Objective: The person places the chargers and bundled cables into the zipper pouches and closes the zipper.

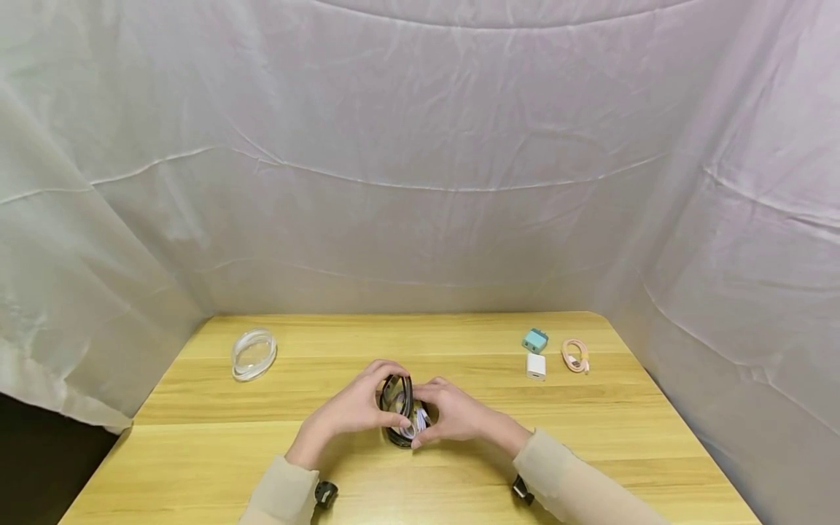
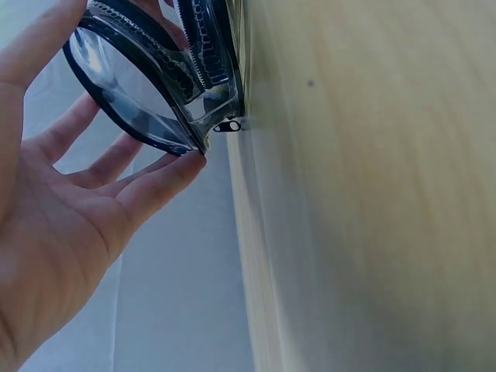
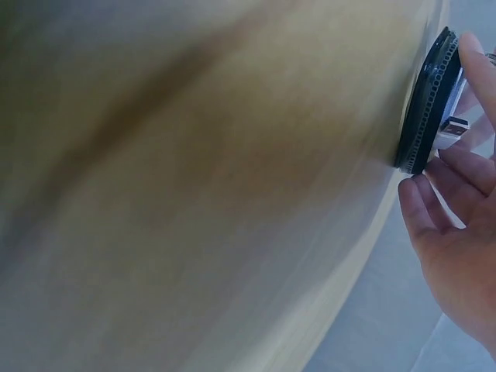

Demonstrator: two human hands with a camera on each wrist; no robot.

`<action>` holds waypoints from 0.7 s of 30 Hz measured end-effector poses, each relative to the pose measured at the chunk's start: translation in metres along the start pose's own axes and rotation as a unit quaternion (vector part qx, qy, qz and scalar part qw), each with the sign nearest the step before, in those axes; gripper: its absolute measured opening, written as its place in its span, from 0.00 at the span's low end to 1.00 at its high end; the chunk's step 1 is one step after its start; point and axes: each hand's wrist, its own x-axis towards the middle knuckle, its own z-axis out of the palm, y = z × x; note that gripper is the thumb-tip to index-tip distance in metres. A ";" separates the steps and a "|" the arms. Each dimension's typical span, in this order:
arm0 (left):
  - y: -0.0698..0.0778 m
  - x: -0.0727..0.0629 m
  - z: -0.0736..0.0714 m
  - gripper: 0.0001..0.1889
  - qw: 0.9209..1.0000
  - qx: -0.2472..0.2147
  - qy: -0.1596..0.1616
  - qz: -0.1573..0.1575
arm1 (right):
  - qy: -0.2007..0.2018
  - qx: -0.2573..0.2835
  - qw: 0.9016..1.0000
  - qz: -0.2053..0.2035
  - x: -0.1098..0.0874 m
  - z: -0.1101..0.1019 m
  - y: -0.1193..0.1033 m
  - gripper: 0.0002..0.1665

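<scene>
A small round zip pouch (image 1: 406, 399) with clear faces and black trim stands unzipped near the middle of the table, its lid raised. My left hand (image 1: 356, 407) holds the lid by its edge between thumb and fingers; the left wrist view shows the clear lid panel (image 2: 128, 81) and a zip pull (image 2: 228, 126). A coiled white USB cable (image 1: 421, 421) lies in the pouch's lower half. Around this cable my right hand (image 1: 456, 413) curls, thumb at the front and fingers behind. In the right wrist view the USB plug (image 3: 456, 127) sticks out above the pouch's rim (image 3: 428, 108).
At the table's back left lies a coiled clear-white cable or pouch (image 1: 253, 355). Back right are a teal charger plug (image 1: 534, 340), a white charger plug (image 1: 535, 366) and a coiled pink cable (image 1: 575, 356). Grey-white cloth (image 1: 420, 240) hangs around the wooden table (image 1: 420, 488).
</scene>
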 end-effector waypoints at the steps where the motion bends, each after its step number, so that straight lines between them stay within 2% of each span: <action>1: 0.000 0.000 0.000 0.43 1.000 -0.001 0.000 0.000 | 0.003 -0.002 1.000 -0.003 0.000 0.000 0.000 0.55; 6: 0.000 0.000 -0.001 0.43 1.000 -0.005 -0.004 0.002 | 0.012 -0.003 1.000 -0.015 0.000 0.000 0.002 0.53; 13: 0.000 -0.001 -0.002 0.41 1.000 0.009 -0.004 0.004 | -0.015 0.014 1.000 0.013 -0.003 0.000 0.003 0.51; 21: 0.001 -0.001 -0.002 0.40 1.000 0.006 -0.005 0.003 | -0.025 0.036 0.999 0.012 -0.003 -0.002 0.006 0.49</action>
